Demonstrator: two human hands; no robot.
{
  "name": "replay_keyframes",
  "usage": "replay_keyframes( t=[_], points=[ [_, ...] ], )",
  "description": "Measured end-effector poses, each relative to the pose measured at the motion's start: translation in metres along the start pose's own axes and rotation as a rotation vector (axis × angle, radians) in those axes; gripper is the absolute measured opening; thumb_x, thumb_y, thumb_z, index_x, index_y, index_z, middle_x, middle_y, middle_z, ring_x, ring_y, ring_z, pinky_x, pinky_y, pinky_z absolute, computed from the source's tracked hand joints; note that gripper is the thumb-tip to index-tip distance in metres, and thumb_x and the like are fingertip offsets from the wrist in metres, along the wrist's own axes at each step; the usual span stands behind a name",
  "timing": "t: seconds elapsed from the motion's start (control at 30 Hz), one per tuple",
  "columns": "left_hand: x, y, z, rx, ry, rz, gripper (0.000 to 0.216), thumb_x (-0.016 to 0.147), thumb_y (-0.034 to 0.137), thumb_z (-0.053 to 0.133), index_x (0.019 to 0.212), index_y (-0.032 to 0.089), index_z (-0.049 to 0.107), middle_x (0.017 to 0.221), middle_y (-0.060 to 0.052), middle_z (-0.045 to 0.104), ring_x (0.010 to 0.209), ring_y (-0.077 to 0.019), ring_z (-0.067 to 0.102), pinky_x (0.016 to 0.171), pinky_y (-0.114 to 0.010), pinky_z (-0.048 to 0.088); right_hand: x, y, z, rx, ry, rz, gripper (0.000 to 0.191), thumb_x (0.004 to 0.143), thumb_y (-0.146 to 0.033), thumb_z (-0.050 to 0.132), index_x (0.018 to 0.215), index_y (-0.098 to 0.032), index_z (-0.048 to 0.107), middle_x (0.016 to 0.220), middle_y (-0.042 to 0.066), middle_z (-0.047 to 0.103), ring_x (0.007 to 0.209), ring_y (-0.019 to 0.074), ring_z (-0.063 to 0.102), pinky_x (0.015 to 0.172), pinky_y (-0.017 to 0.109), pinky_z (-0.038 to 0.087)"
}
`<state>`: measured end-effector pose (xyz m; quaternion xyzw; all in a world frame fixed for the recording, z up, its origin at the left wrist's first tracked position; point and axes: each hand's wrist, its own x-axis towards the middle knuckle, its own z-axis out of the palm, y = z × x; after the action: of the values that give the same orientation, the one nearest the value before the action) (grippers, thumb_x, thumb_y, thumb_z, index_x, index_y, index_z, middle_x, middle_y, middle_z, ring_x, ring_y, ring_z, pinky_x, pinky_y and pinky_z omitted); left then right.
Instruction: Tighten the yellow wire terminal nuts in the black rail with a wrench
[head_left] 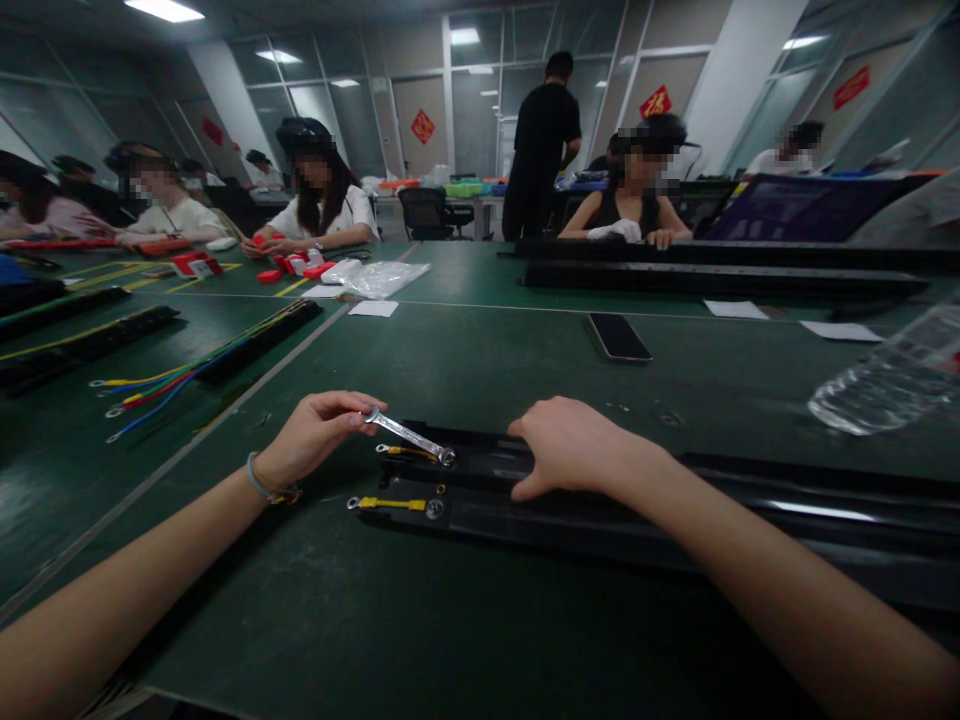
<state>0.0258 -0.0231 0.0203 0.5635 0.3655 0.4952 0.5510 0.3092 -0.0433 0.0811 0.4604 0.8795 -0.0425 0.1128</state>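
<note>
My left hand (319,437) pinches one end of a silver wrench (409,435) between thumb and fingers. The wrench's ring end sits over a spot inside a long black rail (480,460), beside a short yellow lead (405,453) with a ring terminal. Farther right, my right hand (566,445) grips the rails from above, thumb on the near side and fingers on the far side. Nearest me lies a second black rail (495,515), with another yellow lead (394,504) fixed by a round bolt head (435,509). What the wrench's ring encloses is too small to make out.
A phone (619,337) lies beyond the rails, and a clear plastic bottle (889,375) lies at the right. Bundled coloured cables (202,360) rest at the left. Across the green table (465,350) are more black rails (712,275), a plastic bag (386,280) and several seated people.
</note>
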Motion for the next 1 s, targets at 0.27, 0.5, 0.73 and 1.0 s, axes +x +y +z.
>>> replay_keyframes(
  t=[0.27, 0.5, 0.73, 1.0],
  points=[
    [0.003, -0.005, -0.003, -0.134, -0.025, -0.115, 0.03, 0.061, 0.01, 0.071, 0.091, 0.014, 0.066, 0.077, -0.004, 0.066, 0.063, -0.0102, 0.059, 0.058, -0.017, 0.05, -0.001, 0.0, 0.001, -0.018, 0.013, -0.01, 0.059, 0.055, -0.054, 0.059, 0.097, -0.013, 0.063, 0.082, 0.01, 0.065, 0.073, 0.023, 0.059, 0.063, 0.035, 0.047],
    [0.005, -0.009, -0.007, -0.204, 0.004, -0.237, 0.025, 0.06, 0.01, 0.073, 0.085, 0.01, 0.068, 0.078, -0.006, 0.066, 0.064, -0.0109, 0.061, 0.061, -0.015, 0.053, -0.001, 0.001, 0.001, -0.017, 0.016, -0.013, 0.06, 0.055, -0.055, 0.059, 0.098, -0.013, 0.063, 0.082, 0.01, 0.065, 0.073, 0.0233, 0.059, 0.063, 0.035, 0.047],
    [0.008, -0.01, -0.008, -0.193, 0.005, -0.318, 0.024, 0.07, 0.003, 0.063, 0.093, 0.01, 0.066, 0.068, -0.006, 0.065, 0.058, -0.0095, 0.06, 0.055, -0.014, 0.053, 0.0, 0.0, 0.001, -0.017, 0.016, -0.005, 0.063, 0.055, -0.055, 0.059, 0.101, -0.012, 0.062, 0.084, 0.011, 0.065, 0.075, 0.0237, 0.058, 0.064, 0.036, 0.047],
    [0.006, -0.006, -0.015, -0.181, -0.169, -0.323, 0.022, 0.065, 0.012, 0.069, 0.086, 0.011, 0.063, 0.067, -0.004, 0.062, 0.054, -0.0088, 0.057, 0.051, -0.015, 0.05, -0.001, 0.0, 0.001, -0.01, 0.002, -0.007, 0.062, 0.055, -0.055, 0.058, 0.101, -0.013, 0.062, 0.084, 0.011, 0.065, 0.074, 0.0234, 0.058, 0.064, 0.035, 0.047]
  ],
)
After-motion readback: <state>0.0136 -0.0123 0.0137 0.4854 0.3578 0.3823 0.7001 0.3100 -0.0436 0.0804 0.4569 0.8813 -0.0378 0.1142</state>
